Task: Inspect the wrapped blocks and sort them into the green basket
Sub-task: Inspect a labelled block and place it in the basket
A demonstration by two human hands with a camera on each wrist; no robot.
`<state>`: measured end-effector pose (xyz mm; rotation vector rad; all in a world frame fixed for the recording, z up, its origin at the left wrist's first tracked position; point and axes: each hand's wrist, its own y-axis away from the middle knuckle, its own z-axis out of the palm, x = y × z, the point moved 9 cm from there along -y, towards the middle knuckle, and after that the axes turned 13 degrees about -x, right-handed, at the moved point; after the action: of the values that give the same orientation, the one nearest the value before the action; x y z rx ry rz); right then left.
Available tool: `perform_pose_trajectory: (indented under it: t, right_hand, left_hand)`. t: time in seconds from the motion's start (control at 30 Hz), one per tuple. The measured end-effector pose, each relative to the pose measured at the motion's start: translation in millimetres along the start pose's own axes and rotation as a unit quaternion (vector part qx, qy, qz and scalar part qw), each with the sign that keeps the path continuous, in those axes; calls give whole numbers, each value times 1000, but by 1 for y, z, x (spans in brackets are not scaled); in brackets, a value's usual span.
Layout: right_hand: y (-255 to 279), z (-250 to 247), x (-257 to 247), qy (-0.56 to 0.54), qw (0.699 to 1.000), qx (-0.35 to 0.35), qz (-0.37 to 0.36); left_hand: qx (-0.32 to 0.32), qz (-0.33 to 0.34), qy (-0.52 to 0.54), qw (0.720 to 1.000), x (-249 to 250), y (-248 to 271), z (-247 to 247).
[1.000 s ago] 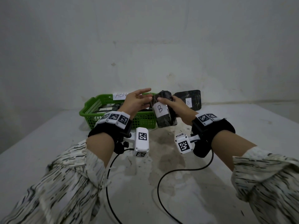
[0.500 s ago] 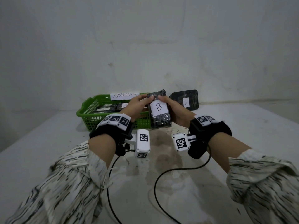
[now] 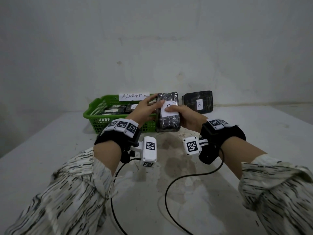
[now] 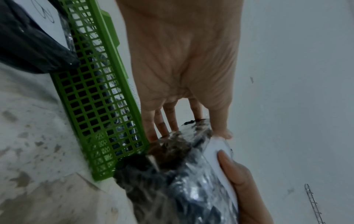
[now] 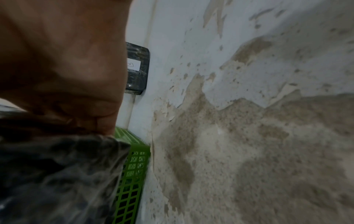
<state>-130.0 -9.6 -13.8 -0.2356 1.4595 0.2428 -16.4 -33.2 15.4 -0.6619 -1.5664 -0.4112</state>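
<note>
I hold a dark plastic-wrapped block upright just above the table, in front of the green basket's right end. Its white label faces me. My left hand grips its left side, thumb on the label's edge and fingers behind. From the right, my right hand grips it with the thumb laid across the label. The left wrist view shows the left hand reaching the block beside the basket. A second wrapped block labelled B leans on the wall.
The basket holds several wrapped blocks and carries a paper sign reading ABNORMAL on its far rim. The white table has patches of worn paint near the middle. Black cables trail from my wrists towards me. A wall stands close behind.
The held block has gone from tilted to upright and sits slightly higher. My right thumb now lies across the label and hides the letter; my left hand has closed onto its left side.
</note>
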Motion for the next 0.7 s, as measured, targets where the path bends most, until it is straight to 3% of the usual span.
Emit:
perform_pose_trajectory:
  t: [0.27, 0.43, 0.7]
  right_hand:
    - [8, 11, -7, -14, 999, -48, -22]
    - [10, 11, -12, 1, 999, -34, -36]
    - [12, 13, -15, 20, 998, -51, -32]
  left_hand:
    - [13, 6, -10, 1000, 2, 1, 1]
    - [-35, -2, 19, 999, -2, 2, 10]
    - [-17, 20, 50, 998, -3, 3, -2]
